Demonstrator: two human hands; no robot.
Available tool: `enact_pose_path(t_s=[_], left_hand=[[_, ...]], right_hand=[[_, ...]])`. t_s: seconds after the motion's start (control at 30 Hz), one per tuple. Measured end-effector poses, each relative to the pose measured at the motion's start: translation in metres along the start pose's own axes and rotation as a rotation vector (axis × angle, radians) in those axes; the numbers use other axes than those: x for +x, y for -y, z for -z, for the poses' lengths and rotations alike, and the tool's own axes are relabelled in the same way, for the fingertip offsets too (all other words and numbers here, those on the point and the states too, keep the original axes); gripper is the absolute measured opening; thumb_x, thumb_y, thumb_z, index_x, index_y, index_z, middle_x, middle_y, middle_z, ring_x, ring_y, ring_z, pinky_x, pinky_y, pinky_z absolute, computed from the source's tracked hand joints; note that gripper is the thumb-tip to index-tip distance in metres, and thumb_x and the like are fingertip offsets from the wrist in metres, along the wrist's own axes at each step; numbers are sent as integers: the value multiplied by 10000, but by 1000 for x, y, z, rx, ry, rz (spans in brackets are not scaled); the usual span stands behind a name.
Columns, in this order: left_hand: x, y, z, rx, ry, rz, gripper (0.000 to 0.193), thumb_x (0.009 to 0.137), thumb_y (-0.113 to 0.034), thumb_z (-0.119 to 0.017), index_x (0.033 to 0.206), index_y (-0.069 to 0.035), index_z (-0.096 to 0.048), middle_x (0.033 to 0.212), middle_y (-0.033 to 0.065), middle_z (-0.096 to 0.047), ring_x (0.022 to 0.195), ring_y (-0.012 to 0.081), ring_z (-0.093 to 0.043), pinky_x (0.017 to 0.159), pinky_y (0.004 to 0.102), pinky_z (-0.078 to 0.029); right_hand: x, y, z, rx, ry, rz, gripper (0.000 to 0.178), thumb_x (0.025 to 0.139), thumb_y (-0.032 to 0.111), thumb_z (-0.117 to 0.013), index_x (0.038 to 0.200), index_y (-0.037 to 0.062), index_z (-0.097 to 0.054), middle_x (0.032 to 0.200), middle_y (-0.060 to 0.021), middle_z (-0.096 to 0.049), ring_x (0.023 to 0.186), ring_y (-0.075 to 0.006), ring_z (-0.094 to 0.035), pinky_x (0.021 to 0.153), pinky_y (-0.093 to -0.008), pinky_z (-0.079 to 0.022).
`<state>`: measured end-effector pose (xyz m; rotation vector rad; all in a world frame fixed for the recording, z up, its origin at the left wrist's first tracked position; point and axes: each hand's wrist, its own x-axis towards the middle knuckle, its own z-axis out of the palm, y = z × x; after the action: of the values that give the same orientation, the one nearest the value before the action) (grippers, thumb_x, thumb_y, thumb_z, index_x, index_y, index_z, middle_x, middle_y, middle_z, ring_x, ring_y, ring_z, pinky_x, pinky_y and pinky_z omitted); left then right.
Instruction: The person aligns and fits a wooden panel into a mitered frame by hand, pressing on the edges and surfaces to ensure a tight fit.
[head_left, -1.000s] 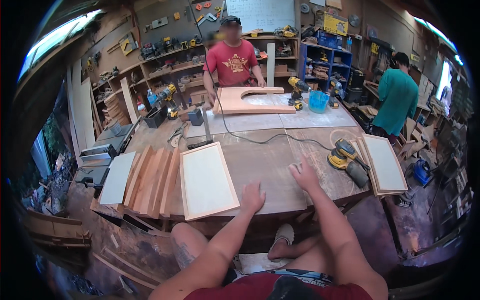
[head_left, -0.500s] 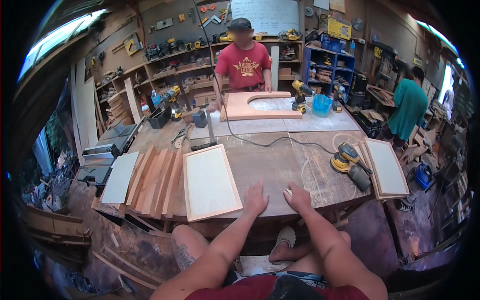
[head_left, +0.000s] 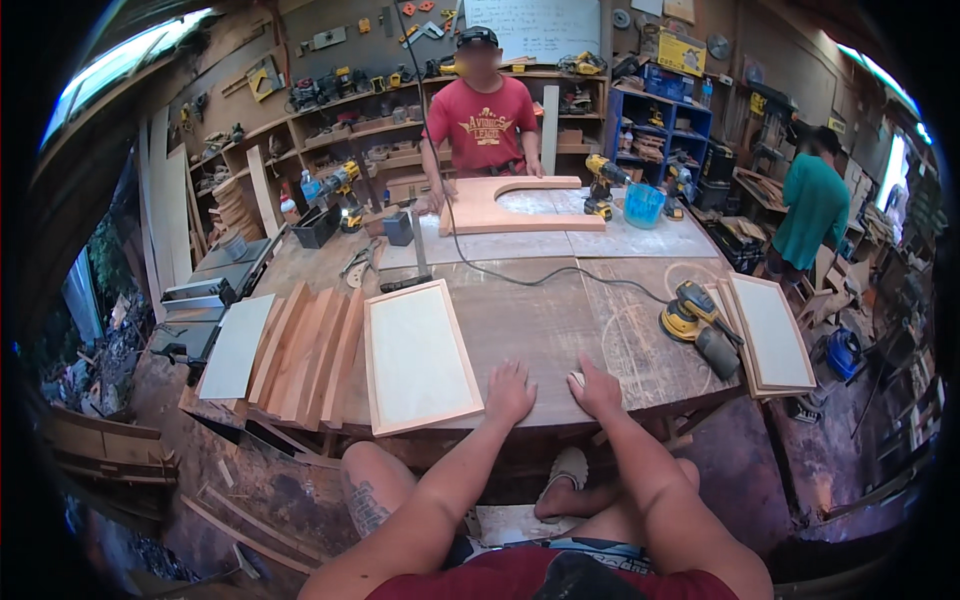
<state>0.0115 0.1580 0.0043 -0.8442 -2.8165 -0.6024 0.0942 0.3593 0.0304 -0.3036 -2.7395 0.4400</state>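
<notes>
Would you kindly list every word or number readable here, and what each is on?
I won't copy wording, but it appears here:
Red T-shirt: large yellow chest lettering, legible.
Whiteboard: handwriting, mostly too blurred.
Yellow box: dark print, too small.
Left leg: dark tattoo, unclear.
Shorts: print, unclear.

My left hand (head_left: 511, 391) and right hand (head_left: 597, 388) rest side by side near the front edge of the workbench (head_left: 540, 320). Left of them lies a framed panel (head_left: 422, 358), then a row of boards (head_left: 308, 355). To my right sits a sander (head_left: 690, 318), stacked panels (head_left: 772, 335) beyond. Across the bench, a cut-out board (head_left: 472, 210) lies before a co-worker (head_left: 485, 120), left of a bucket (head_left: 643, 207).
</notes>
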Motion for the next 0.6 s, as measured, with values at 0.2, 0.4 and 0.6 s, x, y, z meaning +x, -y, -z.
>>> enact_pose_path(t_s=[0.2, 0.4, 0.6], left_hand=[[4, -3, -3, -1, 4, -19, 544, 930, -369, -591, 1379, -67, -538, 1454, 173, -490, 1394, 335, -400, 1179, 503, -251], [3, 6, 0, -159, -94, -55, 530, 886, -326, -656, 1332, -55, -567, 1412, 194, -514, 1357, 373, -423, 1162, 520, -275], [26, 47, 47, -339, -314, 142, 629, 878, -345, -678, 1400, -35, -515, 1514, 223, -414, 1449, 374, -317, 1203, 527, -197]], right_hand=[[-3, -12, -8, 25, -59, 11, 623, 907, 438, -622, 1437, 156, -458, 1025, -198, -705, 886, -424, -670, 792, -524, -518], [1, 6, 6, 53, 5, -48, 540, 914, 415, -614, 1363, 131, -521, 1040, -209, -698, 925, -429, -660, 830, -527, -511], [-3, -7, -6, 63, -56, -39, 553, 909, 440, -618, 1382, 172, -520, 1053, -195, -703, 934, -415, -664, 833, -516, -514]])
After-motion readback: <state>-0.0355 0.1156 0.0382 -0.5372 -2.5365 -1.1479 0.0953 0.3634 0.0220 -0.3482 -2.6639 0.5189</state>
